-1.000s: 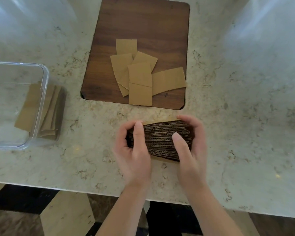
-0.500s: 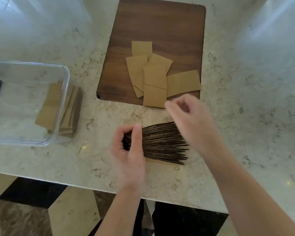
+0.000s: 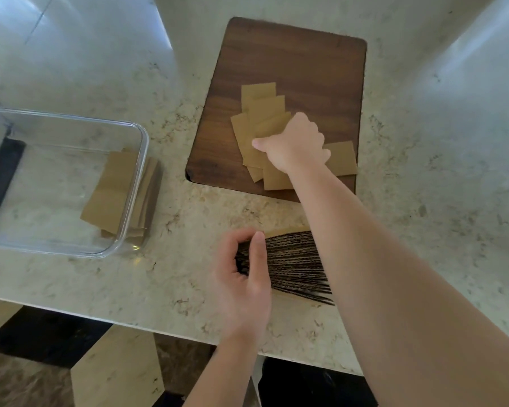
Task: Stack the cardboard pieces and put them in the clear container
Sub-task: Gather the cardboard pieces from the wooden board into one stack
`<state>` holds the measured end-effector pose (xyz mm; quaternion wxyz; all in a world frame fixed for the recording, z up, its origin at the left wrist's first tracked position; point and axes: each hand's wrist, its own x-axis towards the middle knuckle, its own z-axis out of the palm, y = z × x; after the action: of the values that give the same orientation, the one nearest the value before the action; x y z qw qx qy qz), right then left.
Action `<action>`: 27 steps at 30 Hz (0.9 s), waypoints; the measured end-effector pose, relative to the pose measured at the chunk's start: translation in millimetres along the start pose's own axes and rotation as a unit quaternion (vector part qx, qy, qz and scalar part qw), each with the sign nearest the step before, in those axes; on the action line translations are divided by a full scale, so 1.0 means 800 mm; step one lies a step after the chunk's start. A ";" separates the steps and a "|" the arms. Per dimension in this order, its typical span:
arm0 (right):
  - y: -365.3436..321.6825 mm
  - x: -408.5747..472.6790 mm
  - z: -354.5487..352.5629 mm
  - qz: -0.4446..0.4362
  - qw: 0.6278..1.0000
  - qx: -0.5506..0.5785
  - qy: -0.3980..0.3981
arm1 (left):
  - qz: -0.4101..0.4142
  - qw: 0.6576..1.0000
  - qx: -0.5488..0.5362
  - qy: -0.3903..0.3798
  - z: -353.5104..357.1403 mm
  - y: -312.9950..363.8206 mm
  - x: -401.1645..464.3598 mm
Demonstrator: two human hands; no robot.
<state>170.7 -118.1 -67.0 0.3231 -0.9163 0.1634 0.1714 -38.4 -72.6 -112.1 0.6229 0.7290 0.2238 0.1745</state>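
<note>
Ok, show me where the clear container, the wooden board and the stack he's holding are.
clear container (image 3: 143, 160): head view, right rim.
wooden board (image 3: 300, 60): head view, bare far part.
cardboard stack (image 3: 294, 265): head view, corrugated edges facing up.

In front of me a dark wooden cutting board (image 3: 291, 63) lies flat on the pale marbled counter (image 3: 423, 201). Past the counter's near edge I see a floor (image 3: 56, 377) of black, cream and brown tiles.
</note>
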 end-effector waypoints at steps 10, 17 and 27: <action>0.030 -0.021 -0.043 -0.070 0.988 0.134 -0.036 | 0.003 1.000 0.010 -0.005 -0.001 0.000 0.001; 0.088 -0.073 -0.121 -0.216 0.968 -0.025 -0.126 | -0.014 1.000 0.003 -0.009 -0.002 0.001 0.000; 0.079 -0.112 -0.072 -0.368 0.864 -0.296 -0.174 | 0.018 1.000 -0.021 -0.013 0.000 -0.002 0.000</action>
<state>76.9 -185.0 -21.4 0.0997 -0.9177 -0.3031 0.2365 -38.5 -72.1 -114.0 0.6379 0.7219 0.1985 0.1806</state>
